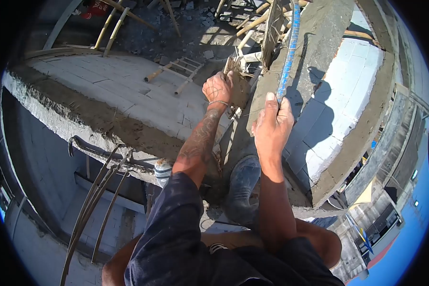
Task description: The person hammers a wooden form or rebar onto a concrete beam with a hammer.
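Note:
I look down from the top of a block wall. My right hand grips the lower end of a long blue and white bar that runs up along a grey mortar-topped wall. My left hand, with a bracelet at the wrist, presses a brown, mortar-caked flat tool against the corner where two walls meet. A weathered wooden board stands just beyond the tool. My dark shoe rests on the wall corner below both hands.
Bent steel rebar sticks out of the wall at lower left. A wooden ladder lies on the white block surface. Bamboo poles and rubble lie on the ground far below. Rooftops and a drop lie to the right.

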The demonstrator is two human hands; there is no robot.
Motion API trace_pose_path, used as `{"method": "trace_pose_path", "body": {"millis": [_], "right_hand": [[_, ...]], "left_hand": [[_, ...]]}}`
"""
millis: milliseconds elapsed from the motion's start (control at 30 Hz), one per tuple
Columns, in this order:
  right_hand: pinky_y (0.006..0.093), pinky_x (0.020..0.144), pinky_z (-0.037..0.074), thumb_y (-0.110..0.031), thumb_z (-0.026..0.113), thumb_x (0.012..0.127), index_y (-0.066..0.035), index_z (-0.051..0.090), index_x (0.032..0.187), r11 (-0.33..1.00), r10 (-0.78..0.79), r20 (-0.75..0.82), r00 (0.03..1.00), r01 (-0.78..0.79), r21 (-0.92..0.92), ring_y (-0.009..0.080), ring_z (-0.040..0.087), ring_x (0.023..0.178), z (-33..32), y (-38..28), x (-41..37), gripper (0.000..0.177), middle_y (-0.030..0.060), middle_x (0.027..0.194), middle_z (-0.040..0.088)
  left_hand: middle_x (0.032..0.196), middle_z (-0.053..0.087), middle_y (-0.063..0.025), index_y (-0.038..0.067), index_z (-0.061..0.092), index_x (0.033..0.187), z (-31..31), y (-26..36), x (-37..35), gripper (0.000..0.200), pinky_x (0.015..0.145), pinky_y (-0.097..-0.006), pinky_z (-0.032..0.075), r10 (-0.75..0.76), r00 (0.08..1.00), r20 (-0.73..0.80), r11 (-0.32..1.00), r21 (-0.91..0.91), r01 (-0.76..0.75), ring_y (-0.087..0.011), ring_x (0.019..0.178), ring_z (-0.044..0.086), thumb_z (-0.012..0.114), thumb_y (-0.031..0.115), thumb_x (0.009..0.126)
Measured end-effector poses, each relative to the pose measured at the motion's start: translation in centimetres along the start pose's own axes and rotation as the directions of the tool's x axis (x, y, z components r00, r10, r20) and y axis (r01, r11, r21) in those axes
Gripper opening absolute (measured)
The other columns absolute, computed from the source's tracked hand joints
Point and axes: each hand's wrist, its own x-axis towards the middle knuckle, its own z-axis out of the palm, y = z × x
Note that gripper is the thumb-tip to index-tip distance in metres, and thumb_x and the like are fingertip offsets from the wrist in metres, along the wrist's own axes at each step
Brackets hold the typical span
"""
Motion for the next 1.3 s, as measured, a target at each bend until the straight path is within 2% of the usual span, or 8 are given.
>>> {"method": "trace_pose_path", "body": {"millis": [167, 400, 533, 600, 667, 800, 1067, 1300], "right_hand": [[0.0234, 0.033, 0.030, -0.025, 0.048, 0.088, -0.010, 0.039, 0.069, 0.954, -0.249, -0.150, 0.957, 0.269, 0.129, 0.0056, 0.026, 0.033, -1.8, -3.8, 4.0, 0.026, -0.0041, 0.045, 0.028], [0.0232, 0.036, 0.028, -0.024, 0.047, 0.089, -0.009, 0.042, 0.070, 0.952, -0.267, -0.140, 0.954, 0.283, 0.114, 0.0053, 0.026, 0.035, -6.2, -3.3, 7.1, 0.025, -0.0036, 0.047, 0.029], [0.0213, 0.038, 0.029, -0.025, 0.049, 0.088, -0.009, 0.042, 0.070, 0.948, -0.276, -0.006, 0.961, 0.273, 0.164, 0.0043, 0.027, 0.039, -7.7, -2.0, 8.1, 0.025, -0.0053, 0.049, 0.029], [0.0218, 0.037, 0.031, -0.030, 0.054, 0.084, -0.008, 0.045, 0.076, 0.984, -0.166, 0.040, 0.985, 0.162, 0.079, 0.0045, 0.031, 0.040, -8.8, -2.0, 8.6, 0.025, -0.0050, 0.049, 0.031], [0.0219, 0.037, 0.031, -0.031, 0.055, 0.083, -0.008, 0.045, 0.077, 0.985, -0.170, 0.041, 0.985, 0.168, 0.047, 0.0048, 0.031, 0.039, -9.7, -2.3, 9.1, 0.026, -0.0050, 0.049, 0.031], [0.0214, 0.036, 0.031, -0.030, 0.051, 0.086, -0.008, 0.045, 0.080, 0.996, -0.088, 0.094, 0.992, 0.088, -0.002, 0.0038, 0.029, 0.037, -12.5, -3.9, 7.6, 0.024, -0.0056, 0.047, 0.030], [0.0194, 0.035, 0.032, -0.026, 0.048, 0.088, -0.008, 0.043, 0.078, 0.940, 0.136, 0.026, 0.990, -0.121, -0.319, 0.0030, 0.030, 0.037, -24.5, -1.7, -1.2, 0.021, -0.0055, 0.046, 0.032], [0.0197, 0.037, 0.032, -0.026, 0.046, 0.089, -0.009, 0.040, 0.078, 0.967, 0.118, -0.067, 0.991, -0.130, -0.218, 0.0036, 0.032, 0.040, -24.5, 0.8, -3.5, 0.021, -0.0044, 0.050, 0.033]], "left_hand": [[0.092, 0.063, -0.0160, 0.001, 0.065, 0.085, 5.0, -5.6, 5.1, 0.037, 0.072, -0.0355, 0.049, -0.857, 0.498, 0.128, 0.490, -0.091, 0.867, -0.0278, 0.087, 0.061, 0.063, 0.035, 0.072], [0.090, 0.063, -0.0134, 0.000, 0.063, 0.088, 3.8, -9.8, 3.7, 0.034, 0.066, -0.0311, 0.050, -0.767, 0.525, 0.370, 0.589, 0.079, 0.804, -0.0235, 0.080, 0.063, 0.056, 0.031, 0.076], [0.097, 0.056, -0.0153, -0.004, 0.056, 0.095, 1.3, -11.6, 0.1, 0.035, 0.057, -0.0364, 0.051, -0.862, 0.279, 0.423, 0.131, -0.347, 0.929, -0.0242, 0.077, 0.059, 0.051, 0.027, 0.080], [0.121, 0.037, -0.0165, -0.001, 0.036, 0.119, 0.3, -6.8, -2.3, 0.055, 0.087, -0.0446, 0.037, -0.877, 0.481, 0.003, 0.480, 0.063, 0.875, -0.0300, 0.108, 0.041, 0.053, 0.032, 0.078], [0.124, 0.036, -0.0158, 0.004, 0.038, 0.118, 0.1, -4.3, -5.7, 0.055, 0.097, -0.0447, 0.023, -0.168, 0.969, -0.181, 0.983, 0.048, 0.179, -0.0329, 0.117, 0.032, 0.054, 0.031, 0.074], [0.105, 0.056, -0.0151, 0.006, 0.049, 0.110, 0.3, -1.5, -6.6, 0.048, 0.097, -0.0405, 0.028, 0.542, 0.786, 0.298, 0.829, -0.035, -0.558, -0.0259, 0.109, 0.047, 0.055, 0.028, 0.068], [0.071, 0.061, -0.0173, 0.002, 0.060, 0.085, -5.3, -0.5, -6.3, 0.046, 0.068, -0.0390, 0.045, 0.150, 0.608, 0.780, 0.987, -0.079, -0.141, -0.0333, 0.074, 0.059, 0.054, 0.047, 0.075], [0.091, 0.060, -0.0194, -0.001, 0.058, 0.092, -3.0, 6.3, 3.0, 0.063, 0.074, -0.0381, 0.044, 0.379, 0.891, 0.251, 0.924, -0.056, -0.377, -0.0309, 0.088, 0.057, 0.051, 0.059, 0.073]]}}
